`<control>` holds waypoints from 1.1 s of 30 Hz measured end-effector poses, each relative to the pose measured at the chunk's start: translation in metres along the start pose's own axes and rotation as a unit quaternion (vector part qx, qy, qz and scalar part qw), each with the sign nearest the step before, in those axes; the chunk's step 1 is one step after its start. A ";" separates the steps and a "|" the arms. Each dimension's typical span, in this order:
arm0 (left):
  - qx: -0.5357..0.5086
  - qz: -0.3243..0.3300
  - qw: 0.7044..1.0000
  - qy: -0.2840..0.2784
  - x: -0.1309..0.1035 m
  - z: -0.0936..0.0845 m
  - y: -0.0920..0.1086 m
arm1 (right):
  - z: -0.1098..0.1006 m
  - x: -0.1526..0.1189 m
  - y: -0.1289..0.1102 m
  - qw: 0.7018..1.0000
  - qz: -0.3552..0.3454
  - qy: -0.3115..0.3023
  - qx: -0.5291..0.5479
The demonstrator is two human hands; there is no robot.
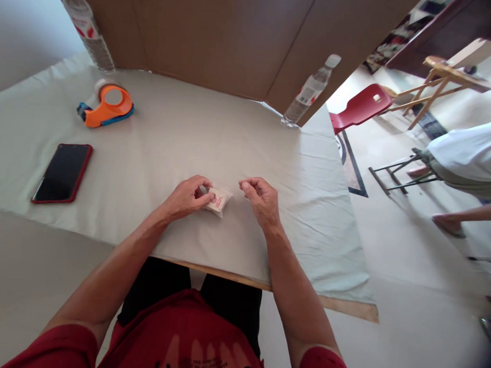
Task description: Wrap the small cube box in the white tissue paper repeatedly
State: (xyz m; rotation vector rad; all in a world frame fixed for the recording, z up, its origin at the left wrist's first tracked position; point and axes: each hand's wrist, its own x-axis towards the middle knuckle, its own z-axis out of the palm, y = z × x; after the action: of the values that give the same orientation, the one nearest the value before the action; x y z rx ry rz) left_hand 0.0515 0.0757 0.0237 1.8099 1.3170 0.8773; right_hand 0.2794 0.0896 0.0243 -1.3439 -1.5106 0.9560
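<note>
A small pale packet [219, 200] with red print and a clear wrapper edge lies near the front of the cloth-covered table. My left hand [190, 193] grips its left end between thumb and fingers. To the right of the packet, a short gap away, my right hand [261, 198] is raised with thumb and forefinger pinched together. Whether something small sits in that pinch is too fine to see.
A red-edged phone [62, 173] and an orange tape dispenser [110, 106] lie at the left. Water bottles stand at the back left [89, 33] and back right [310, 94], before a cardboard screen [211, 36]. Beyond the right edge a person [470, 156] sits near a red chair [363, 108].
</note>
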 end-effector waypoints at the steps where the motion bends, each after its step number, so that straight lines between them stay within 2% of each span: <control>1: -0.002 0.000 1.000 -0.001 0.000 0.000 0.000 | 0.002 0.000 0.000 1.000 0.002 -0.015 -0.006; 9: 0.005 0.008 1.000 0.001 0.000 0.000 -0.003 | 0.018 -0.001 0.000 0.994 0.010 -0.110 -0.019; 11: 0.009 0.008 1.000 0.002 -0.001 0.000 -0.003 | 0.017 0.002 0.001 0.994 0.013 -0.108 -0.026; 16: 0.021 0.008 1.000 0.011 -0.001 0.001 -0.003 | 0.011 0.018 0.003 0.994 0.005 -0.061 -0.096; 22: 0.021 0.004 1.000 0.018 -0.002 0.001 -0.001 | 0.016 0.041 0.003 0.977 -0.013 -0.176 -0.121; 27: 0.025 0.005 0.999 0.020 -0.002 0.002 -0.004 | 0.024 0.052 -0.002 0.956 0.002 -0.260 -0.135; 29: 0.026 0.007 0.999 0.023 -0.002 0.003 -0.006 | 0.024 0.052 -0.002 0.957 0.007 -0.266 -0.116; 33: 0.039 0.018 0.999 0.032 0.000 0.002 -0.007 | 0.024 0.047 -0.001 0.968 0.000 -0.237 -0.079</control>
State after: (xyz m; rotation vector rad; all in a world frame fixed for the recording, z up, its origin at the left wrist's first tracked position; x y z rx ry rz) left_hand 0.0499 0.0769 0.0162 1.8843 1.3790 0.9225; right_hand 0.2547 0.1360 0.0225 -1.2782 -1.9797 1.2405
